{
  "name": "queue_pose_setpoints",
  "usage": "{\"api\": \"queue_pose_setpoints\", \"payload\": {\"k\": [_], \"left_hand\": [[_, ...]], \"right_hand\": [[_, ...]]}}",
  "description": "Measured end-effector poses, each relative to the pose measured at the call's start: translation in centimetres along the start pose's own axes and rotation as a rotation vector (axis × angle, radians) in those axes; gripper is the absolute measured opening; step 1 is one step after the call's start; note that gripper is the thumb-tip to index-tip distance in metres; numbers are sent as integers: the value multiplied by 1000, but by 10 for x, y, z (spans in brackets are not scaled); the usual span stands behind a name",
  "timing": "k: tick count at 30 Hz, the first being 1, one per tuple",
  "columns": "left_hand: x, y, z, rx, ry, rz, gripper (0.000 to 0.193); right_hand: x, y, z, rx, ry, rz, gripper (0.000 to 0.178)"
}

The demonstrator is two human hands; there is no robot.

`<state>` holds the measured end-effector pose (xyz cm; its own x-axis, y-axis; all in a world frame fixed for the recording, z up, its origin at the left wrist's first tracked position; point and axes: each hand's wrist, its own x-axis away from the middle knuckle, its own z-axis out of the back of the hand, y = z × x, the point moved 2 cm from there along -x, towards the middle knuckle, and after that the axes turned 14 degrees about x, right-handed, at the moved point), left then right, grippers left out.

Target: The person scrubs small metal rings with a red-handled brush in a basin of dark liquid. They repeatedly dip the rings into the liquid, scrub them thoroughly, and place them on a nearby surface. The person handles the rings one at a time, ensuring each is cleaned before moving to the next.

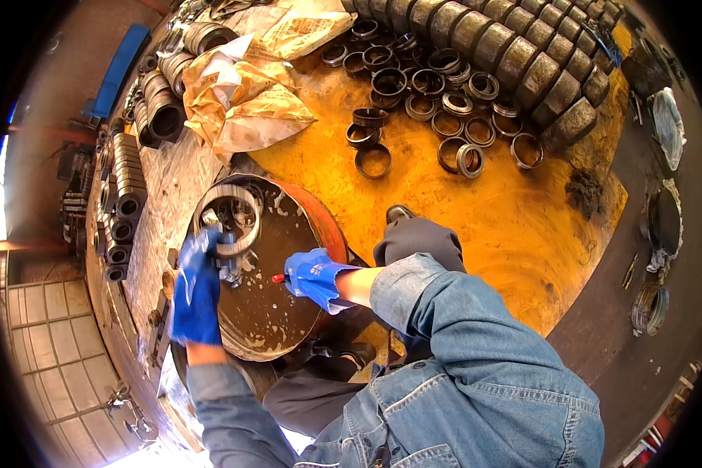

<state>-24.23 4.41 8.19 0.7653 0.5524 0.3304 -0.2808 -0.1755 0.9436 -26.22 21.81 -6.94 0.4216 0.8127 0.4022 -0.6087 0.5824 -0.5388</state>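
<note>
Two gloved hands, well apart, both at the round drum [334, 234]. Left hand [199, 285], blue glove, clamped on the lower left side of a metal ring [254, 212]; fingers blurred. Ring is over the drum's upper left part, tilt hard to tell; shiny bits visible through its opening, too blurred to name. Right hand [312, 274], blue glove, closed around a small red-tipped object [278, 278], only the red end poking out toward the left; rest hidden in the glove. Drum has an orange-red outer side and murky brown liquid with pale foam patches inside. Loose dark rings [369, 117] sit on the yellow surface [476, 226] beyond, some overlapping. Rows of large metal cylinders [515, 62] behind these. Crumpled brown paper [246, 109] just past the drum; more stacked cylindrical parts [129, 175] at left. Denim sleeves [476, 327] on both arms.
</note>
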Motion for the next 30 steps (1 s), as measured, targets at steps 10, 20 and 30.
{"api": "queue_pose_setpoints", "payload": {"k": [10,20,30], "left_hand": [[-94,99,-112,22,-274,71,43],[72,-131,68,-87,159,361,51],[81,-180,208,227,362,245,38]], "right_hand": [[0,-18,13,-54,73,-8,24],[-10,-7,3,66,96,-78,37],[-18,-12,-16,87,162,-55,35]]}}
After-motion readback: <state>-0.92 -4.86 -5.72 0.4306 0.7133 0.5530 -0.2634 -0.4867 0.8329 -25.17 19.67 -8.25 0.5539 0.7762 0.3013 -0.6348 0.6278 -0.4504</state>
